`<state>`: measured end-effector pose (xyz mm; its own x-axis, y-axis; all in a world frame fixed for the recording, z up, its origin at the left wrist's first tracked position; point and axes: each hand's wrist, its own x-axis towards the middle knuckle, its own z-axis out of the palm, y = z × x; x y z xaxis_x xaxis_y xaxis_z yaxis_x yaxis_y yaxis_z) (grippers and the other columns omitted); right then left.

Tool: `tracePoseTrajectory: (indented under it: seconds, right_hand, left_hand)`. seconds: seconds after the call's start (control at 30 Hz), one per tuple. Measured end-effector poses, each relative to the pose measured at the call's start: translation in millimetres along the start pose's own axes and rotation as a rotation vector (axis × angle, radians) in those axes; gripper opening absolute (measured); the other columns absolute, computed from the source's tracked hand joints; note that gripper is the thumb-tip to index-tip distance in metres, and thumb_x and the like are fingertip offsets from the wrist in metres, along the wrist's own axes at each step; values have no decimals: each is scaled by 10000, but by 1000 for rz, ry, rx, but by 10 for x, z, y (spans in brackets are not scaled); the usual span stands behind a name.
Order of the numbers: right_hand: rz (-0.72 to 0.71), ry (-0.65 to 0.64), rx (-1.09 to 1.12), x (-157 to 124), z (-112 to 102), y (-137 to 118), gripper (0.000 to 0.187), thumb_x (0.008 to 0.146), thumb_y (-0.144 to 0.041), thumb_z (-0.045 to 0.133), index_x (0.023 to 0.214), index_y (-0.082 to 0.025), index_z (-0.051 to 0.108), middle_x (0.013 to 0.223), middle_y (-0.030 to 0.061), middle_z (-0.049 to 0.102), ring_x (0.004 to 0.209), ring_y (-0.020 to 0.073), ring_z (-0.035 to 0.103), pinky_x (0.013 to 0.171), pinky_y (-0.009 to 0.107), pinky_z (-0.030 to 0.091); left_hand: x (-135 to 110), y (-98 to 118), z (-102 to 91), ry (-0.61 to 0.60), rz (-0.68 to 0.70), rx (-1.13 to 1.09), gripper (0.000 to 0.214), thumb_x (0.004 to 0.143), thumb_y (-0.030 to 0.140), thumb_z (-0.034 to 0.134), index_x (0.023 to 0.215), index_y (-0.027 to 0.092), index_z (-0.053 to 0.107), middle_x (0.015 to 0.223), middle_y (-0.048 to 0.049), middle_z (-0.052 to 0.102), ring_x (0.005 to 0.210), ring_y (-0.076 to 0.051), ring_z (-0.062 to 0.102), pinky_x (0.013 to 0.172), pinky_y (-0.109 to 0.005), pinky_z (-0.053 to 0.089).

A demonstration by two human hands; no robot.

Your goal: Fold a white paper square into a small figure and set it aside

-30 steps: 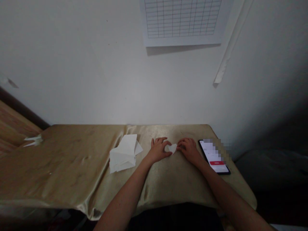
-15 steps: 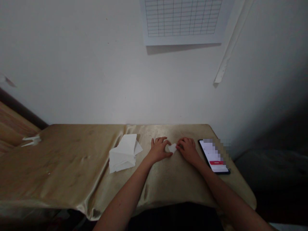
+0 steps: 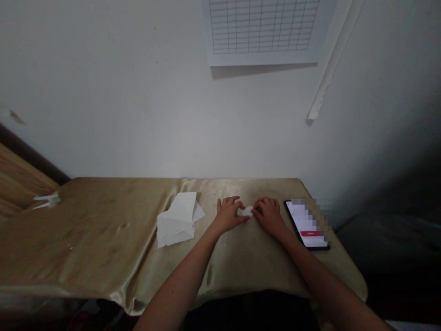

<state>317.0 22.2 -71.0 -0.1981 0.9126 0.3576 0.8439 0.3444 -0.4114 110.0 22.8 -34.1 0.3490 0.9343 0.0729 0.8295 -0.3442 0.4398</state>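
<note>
Between my two hands, low over the table, is a small piece of folded white paper [image 3: 246, 211]. My left hand [image 3: 228, 215] has its thumb and index finger closed on the paper's left and lower edges, with the other fingers spread behind. From the other side, the fingertips of my right hand [image 3: 268, 211] pinch the paper's right corner. Its remaining fingers are curled. A loose stack of white paper sheets [image 3: 176, 220] lies to the left of my left hand.
A phone [image 3: 306, 225] with a lit screen lies right of my right hand. The table [image 3: 93, 230] has a wrinkled gold cloth and meets the wall behind. A printed grid sheet [image 3: 262, 57] hangs on the wall. At the far left lies a white scrap [image 3: 47, 200].
My left thumb has moved slightly right and up along the paper's lower edge, and less of the paper shows. My right hand stays nearly in place.
</note>
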Motion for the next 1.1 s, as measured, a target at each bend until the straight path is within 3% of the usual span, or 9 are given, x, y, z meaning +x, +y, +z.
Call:
tracePoseTrajectory:
  seconds: [1.1]
  right_hand:
    - [30, -1, -178, 6, 21, -92, 161, 950, -344, 555, 946, -220, 659, 1093, 84, 637, 1091, 270, 528, 1043, 481, 300]
  left_hand:
    - [29, 19, 20, -47, -16, 37, 471, 735, 537, 787, 1115, 306, 629, 1551, -40, 429, 1446, -339, 339, 1157, -729, 122]
